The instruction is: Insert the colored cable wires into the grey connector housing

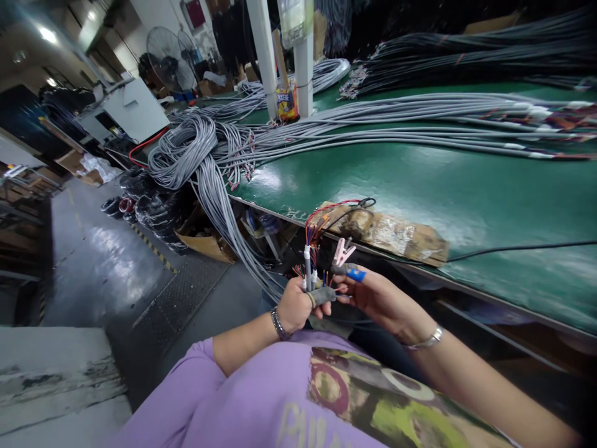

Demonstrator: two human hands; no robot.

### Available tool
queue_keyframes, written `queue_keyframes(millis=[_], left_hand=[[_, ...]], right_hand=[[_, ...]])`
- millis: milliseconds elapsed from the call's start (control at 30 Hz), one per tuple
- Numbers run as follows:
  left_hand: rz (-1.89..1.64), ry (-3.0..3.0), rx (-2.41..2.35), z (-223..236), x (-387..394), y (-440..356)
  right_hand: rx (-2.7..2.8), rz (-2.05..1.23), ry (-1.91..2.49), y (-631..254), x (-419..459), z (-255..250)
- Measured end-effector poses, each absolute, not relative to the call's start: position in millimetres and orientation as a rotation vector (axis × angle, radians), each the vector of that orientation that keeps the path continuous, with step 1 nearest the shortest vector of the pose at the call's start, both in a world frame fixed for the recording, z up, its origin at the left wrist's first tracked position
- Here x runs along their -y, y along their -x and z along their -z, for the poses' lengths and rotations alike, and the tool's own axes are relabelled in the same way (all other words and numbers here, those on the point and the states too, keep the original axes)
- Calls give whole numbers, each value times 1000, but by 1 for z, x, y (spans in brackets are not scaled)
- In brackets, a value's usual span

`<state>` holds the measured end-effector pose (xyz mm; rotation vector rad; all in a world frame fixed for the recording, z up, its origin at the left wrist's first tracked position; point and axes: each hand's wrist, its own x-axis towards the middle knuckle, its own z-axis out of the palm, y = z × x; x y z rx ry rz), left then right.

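Observation:
My left hand [295,305] is closed around several grey cables [307,269], whose stripped ends fan out in orange, blue and brown wires [313,239]. A grey wrap covers a finger of that hand. Close beside it, my right hand [368,295] pinches thin coloured wires [342,290] between thumb and fingers. Grey and blue tape [356,274] wraps its index finger. Just above the fingertips a pink clip [344,251] stands at the table edge. Long grey cables [242,239] hang from the table toward my left hand.
On the green table [494,199] lies a taped wooden board [401,236] with red and black leads. Coiled grey cables [186,149] and a long grey cable bundle [396,115] lie behind it. A white post [304,68] rises there. An open cardboard box [205,233] sits below.

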<state>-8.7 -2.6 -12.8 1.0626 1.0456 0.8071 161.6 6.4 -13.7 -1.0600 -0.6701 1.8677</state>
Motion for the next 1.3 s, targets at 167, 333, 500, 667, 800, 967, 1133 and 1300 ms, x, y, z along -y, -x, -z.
queue_keyframes(millis=[167,333,500,667,800,967,1133,1300], left_hand=[[-798,-1056,-1057,9,3,7],[-826,-1083,-1041,11,5,9],[-839,-1099,-1055,14,4,10],[-788,-1222,-1074,12,5,12],[-794,-1233,-1098,15,5,13],[-782,-1212,-1089,17,4,13],[-688,-1230,-1016,13,3,13],[-737,-1131,-1029,11,3,11]], right_hand=[[740,-1849,1059,-156,-3,15],[768,-1783,1130,-151,-2,15],[822,-1767,1180,-153,-1,17],[1157,-1558,1277,-152,-2,14],[1194,-1518,1272,-151,-2,11],[1149,-1539,1240,-150,-3,15],[1177,-1634,1135,-146,-1,10],[1287,-1523,1191,-151,-3,5]])
